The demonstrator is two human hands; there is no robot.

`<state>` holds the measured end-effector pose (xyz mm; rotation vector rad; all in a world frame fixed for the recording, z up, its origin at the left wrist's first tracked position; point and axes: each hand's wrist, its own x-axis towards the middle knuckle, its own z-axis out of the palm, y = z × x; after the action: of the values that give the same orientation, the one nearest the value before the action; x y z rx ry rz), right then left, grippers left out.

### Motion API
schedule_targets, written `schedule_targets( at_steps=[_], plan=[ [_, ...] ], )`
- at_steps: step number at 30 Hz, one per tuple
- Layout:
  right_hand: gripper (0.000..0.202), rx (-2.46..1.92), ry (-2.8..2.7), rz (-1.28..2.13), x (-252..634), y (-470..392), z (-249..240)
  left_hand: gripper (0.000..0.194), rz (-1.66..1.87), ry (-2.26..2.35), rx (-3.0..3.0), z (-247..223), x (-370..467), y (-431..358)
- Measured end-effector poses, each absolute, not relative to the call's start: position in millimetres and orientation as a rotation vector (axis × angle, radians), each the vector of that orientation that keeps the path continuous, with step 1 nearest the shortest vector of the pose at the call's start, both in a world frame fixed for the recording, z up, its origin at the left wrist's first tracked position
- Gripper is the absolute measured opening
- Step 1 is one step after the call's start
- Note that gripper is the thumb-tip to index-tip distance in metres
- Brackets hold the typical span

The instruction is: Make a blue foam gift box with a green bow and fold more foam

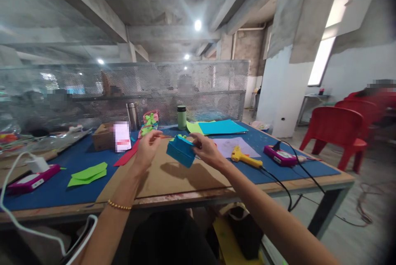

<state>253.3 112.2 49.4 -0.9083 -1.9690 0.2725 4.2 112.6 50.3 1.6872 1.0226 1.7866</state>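
A small blue paper box (180,152) hangs tilted above the brown cardboard sheet (154,182), its shadow falling below it. My right hand (206,150) pinches the box by its right edge. To the left of the box, and apart from it, my left hand (149,148) has its fingers curved and loose, with nothing seen in them. A red paper piece (127,154) lies beside my left hand. Behind the box a bit of green paper shows, partly hidden.
A yellow hot glue gun (246,158) lies right of the cardboard, its cord trailing off the table edge. Blue sheets (223,127), a green bottle (182,118), a steel flask (132,115) and a carton (102,137) stand behind. Purple power strips (280,156) sit at both sides.
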Motion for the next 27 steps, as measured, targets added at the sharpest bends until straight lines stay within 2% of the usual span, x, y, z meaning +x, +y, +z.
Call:
schedule_targets(
  at_steps=[2, 4, 8, 9, 14, 18, 20, 22, 27],
  plan=[
    [0.054, -0.974, -2.077, 0.128, 255.6, 134.3, 45.2, 0.011, 1.719, 1.036, 1.985, 51.3, 14.7, 117.1],
    [0.052, -0.987, -2.150, 0.025, 257.2, 151.3, 39.5, 0.012, 1.635, 1.013, 2.183, 51.8, 27.8, 123.0],
    [0.042, -1.005, -2.129, -0.070, 261.3, 164.2, 27.0, 0.050, 1.447, 0.943, 2.318, 50.0, 46.9, 140.3],
    [0.041, -0.998, -2.120, -0.067, 262.3, 163.8, 24.7, 0.054, 1.395, 0.943, 2.312, 48.6, 49.7, 144.5],
    [0.043, -0.926, -2.077, 0.004, 263.6, 155.6, 21.0, 0.041, 1.404, 1.029, 2.247, 39.1, 55.6, 153.8],
    [0.042, -0.899, -2.035, 0.071, 260.4, 151.3, 21.6, 0.033, 1.672, 1.123, 2.288, 36.5, 54.9, 138.9],
    [0.043, -0.913, -2.020, 0.048, 258.7, 150.4, 21.1, 0.023, 1.769, 1.165, 2.376, 36.3, 57.7, 125.9],
    [0.043, -0.936, -1.997, 0.032, 257.9, 150.2, 20.5, 0.014, 1.708, 1.212, 2.516, 34.7, 63.6, 113.4],
    [0.042, -0.924, -1.964, 0.042, 259.4, 150.7, 21.2, 0.020, 1.276, 1.339, 2.856, 26.3, 80.1, 100.9]
  ],
)
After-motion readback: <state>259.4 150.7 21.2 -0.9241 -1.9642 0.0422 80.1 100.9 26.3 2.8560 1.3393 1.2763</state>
